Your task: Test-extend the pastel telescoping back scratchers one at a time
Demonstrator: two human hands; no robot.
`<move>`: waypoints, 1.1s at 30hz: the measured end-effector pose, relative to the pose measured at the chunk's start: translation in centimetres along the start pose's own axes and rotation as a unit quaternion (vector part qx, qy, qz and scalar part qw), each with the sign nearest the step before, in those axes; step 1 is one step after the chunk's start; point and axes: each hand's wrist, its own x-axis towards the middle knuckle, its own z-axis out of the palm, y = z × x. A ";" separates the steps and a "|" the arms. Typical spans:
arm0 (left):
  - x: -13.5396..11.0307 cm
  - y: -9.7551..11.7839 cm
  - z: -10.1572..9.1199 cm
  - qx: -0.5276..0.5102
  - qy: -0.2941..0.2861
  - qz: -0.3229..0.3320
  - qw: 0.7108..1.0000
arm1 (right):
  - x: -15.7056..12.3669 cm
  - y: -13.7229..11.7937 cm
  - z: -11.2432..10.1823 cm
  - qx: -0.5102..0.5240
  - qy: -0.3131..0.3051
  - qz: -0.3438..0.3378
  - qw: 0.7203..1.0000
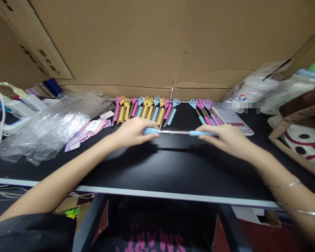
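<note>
I hold a blue telescopic back scratcher point(176, 132) stretched out level above the black table point(157, 168). My left hand point(132, 132) is closed round its blue claw end. My right hand point(224, 137) is closed round its blue grip end, and the thin metal rod shows between the two hands. Behind them lies a row of several pink, yellow and blue back scratchers point(146, 109), claws pointing away from me. A smaller group of blue, pink and purple ones point(205, 111) lies to the right of that row.
Crumpled clear plastic bags point(51, 124) and printed cards point(88, 130) lie at the left. A phone or tablet point(232, 119) sits at the right, with bagged goods point(252, 89) and a brown bag point(301, 126) beyond. A cardboard wall point(157, 45) stands behind the table.
</note>
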 end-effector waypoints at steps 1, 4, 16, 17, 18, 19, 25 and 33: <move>0.1 0.8 0.8 0.024 0.005 0.011 1.000 | 0.2 -0.9 0.6 -0.027 0.003 -0.015 1.000; 0.3 2.0 2.1 0.076 0.022 0.006 0.997 | 0.4 -2.2 1.4 -0.042 -0.004 -0.046 0.998; -0.4 -0.9 -1.6 0.141 -0.015 -0.054 0.988 | -0.7 1.9 -1.4 -0.027 -0.033 0.013 0.999; -0.5 -1.5 -2.3 0.127 -0.034 -0.075 0.988 | -0.9 2.5 -1.9 -0.009 -0.052 0.022 0.998; -0.6 -2.0 -2.9 0.108 -0.054 -0.093 0.988 | -1.0 3.1 -2.4 0.017 -0.067 0.024 0.997; -0.8 -2.6 -3.5 0.084 -0.075 -0.100 0.989 | -1.2 3.6 -2.8 0.044 -0.083 0.027 0.995; -2.0 -5.3 -6.0 -0.011 -0.153 -0.102 0.983 | -2.2 5.4 -4.3 0.119 -0.133 0.065 0.982; -2.9 -7.2 -6.8 -0.019 -0.161 -0.129 0.978 | -3.0 6.9 -4.9 0.105 -0.109 0.080 0.985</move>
